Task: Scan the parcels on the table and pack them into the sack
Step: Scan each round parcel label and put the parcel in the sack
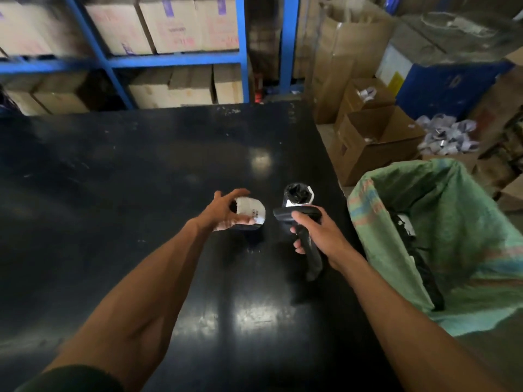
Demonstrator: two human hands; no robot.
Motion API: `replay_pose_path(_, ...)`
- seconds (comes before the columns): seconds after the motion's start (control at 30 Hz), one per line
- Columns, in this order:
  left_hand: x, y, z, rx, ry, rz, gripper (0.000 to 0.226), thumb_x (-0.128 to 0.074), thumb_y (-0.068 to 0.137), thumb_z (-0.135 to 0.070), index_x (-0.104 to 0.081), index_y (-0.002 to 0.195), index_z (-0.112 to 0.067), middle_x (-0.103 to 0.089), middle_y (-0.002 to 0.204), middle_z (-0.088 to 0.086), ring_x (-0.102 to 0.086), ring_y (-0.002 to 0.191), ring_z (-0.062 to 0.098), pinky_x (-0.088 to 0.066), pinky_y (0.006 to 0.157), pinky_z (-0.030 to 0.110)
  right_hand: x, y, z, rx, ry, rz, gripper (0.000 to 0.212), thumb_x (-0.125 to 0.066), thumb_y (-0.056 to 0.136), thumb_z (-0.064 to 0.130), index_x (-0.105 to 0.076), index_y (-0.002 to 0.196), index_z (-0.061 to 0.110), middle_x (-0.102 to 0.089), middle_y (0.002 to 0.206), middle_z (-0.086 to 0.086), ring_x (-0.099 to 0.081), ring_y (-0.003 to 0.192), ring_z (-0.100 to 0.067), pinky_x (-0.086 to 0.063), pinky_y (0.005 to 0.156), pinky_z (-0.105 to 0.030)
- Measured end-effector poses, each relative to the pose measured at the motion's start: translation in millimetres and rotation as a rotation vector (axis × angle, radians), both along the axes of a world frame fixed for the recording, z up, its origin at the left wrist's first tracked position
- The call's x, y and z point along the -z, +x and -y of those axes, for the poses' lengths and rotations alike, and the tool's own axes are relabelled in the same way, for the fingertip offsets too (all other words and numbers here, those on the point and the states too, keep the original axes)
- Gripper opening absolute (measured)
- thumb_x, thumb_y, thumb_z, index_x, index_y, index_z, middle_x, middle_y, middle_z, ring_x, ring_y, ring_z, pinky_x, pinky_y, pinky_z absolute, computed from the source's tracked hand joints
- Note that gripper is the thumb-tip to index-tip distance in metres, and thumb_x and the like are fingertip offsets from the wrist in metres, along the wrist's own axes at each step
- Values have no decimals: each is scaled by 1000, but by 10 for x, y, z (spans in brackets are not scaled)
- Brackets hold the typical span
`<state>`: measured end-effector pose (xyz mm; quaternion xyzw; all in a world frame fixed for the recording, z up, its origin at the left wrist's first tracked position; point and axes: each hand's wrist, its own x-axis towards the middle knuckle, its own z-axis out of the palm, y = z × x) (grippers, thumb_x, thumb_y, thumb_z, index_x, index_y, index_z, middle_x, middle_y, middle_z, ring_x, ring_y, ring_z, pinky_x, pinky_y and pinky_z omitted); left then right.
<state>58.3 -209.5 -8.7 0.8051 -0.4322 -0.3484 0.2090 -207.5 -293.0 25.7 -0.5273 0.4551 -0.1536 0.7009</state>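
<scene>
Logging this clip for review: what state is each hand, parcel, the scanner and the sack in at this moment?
left hand: holds a parcel, fingers curled round it
held parcel: lifted just above the table, white label up
second parcel: lying on the table, untouched
right hand: grips the scanner
scanner: held, head pointing left towards the held parcel
sack: open, dark parcels inside

one small black labelled parcel [250,215] in hand, another [298,195] on the table beside the green sack [441,222].
</scene>
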Motion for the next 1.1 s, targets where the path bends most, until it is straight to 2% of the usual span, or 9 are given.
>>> replay_pose_path(0.07,-100,-62,-21,2,-7,-119,73,-95,58,-40,-57,120,-52,-39,121,5,-55,104,31,-63,65,41,-133,-3,-27,-41,-87,21,33,-72,91,45,-60,118,29,-74,93,-17,-61,54,-23,-52,51,-32)
replay_pose_path(0.17,-274,-149,-30,113,38,-199,71,-97,56,-26,-61,114,-47,-55,120,5,-62,102,33,-63,65,46,-262,-105,-50,-147,-386,-46,27,-69,92,49,-60,116,40,-76,91,-9,-65,53,-21,-53,50,-32)
replay_pose_path(0.27,-452,-235,-47,211,100,-191,72,-94,61,-12,-60,117,-42,-60,117,-5,-63,102,24,-63,68,44,-311,-276,-44,-351,-689,-141,34,-68,90,51,-54,121,49,-73,103,9,-71,78,-8,-58,74,-28)
replay_pose_path(0.37,-563,-327,-68,262,162,-158,70,-91,62,-10,-60,116,-41,-60,118,-6,-64,104,25,-63,71,49,-339,-415,-74,-452,-827,-163,42,-68,87,52,-51,125,47,-70,112,14,-69,100,-7,-57,91,-32)
replay_pose_path(0.57,-594,-449,-114,245,166,-136,71,-88,64,-8,-59,120,-41,-57,122,-1,-63,106,30,-63,70,50,-350,-554,-168,-465,-890,-114,45,-67,85,52,-49,126,46,-69,116,13,-69,105,-9,-58,93,-35)
replay_pose_path(0.7,-637,-475,-126,227,155,-138,71,-88,62,-9,-60,118,-43,-58,122,1,-64,106,31,-63,69,48,-313,-594,-146,-457,-872,-115,39,-68,90,46,-47,123,46,-68,113,13,-69,103,-8,-59,91,-35)
replay_pose_path(0.9,-654,-512,-140,200,137,-133,70,-89,62,-10,-60,115,-45,-60,121,0,-65,105,31,-63,68,48,-355,-649,-171,-428,-826,-78,36,-69,93,40,-49,123,46,-63,108,23,-65,98,6,-52,81,-9)
replay_pose_path(1.0,-621,-550,-159,190,128,-115,70,-90,63,-11,-58,117,-44,-60,121,-4,-63,106,27,-63,69,47,-359,-672,-206,-461,-763,-91,44,-73,90,42,-49,126,45,-62,113,25,-64,103,5,-51,84,-11)
replay_pose_path(1.1,-531,-577,-171,154,77,-63,71,-91,61,-19,-56,115,-48,-59,121,-3,-61,106,27,-64,65,45,-156,-684,-163,-467,-695,-194,58,-75,87,31,-40,131,44,-65,118,10,-69,97,-5,-56,87,-23)
